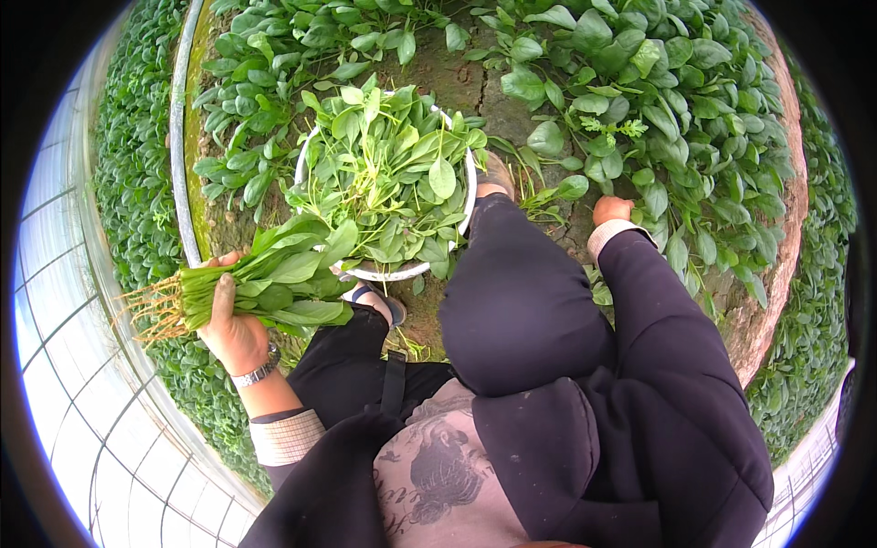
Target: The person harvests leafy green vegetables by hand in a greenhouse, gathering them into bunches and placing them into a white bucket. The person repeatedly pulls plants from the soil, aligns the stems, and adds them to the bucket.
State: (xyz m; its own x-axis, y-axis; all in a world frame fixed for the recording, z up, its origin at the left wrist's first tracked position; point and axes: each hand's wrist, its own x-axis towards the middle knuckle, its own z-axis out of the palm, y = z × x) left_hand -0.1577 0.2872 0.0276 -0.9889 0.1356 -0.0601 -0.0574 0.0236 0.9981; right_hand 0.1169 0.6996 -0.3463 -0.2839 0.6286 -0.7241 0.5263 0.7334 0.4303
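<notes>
My left hand grips a thick bunch of spinach, thumb across the stems. Its pale orange roots point left and its leaves point right, over the near rim of a white tub. The round white tub stands on the soil between my feet, heaped with loose spinach leaves and stems. On the right, my right hand reaches down to the base of the growing spinach plants. Its fingertips are hidden by leaves, so I cannot tell what they hold.
A grey pipe edges the bed on the left, with more spinach beyond it. Greenhouse film curves along the far left. A few uprooted-looking plants lie beside my right foot. Bare soil shows between the plants.
</notes>
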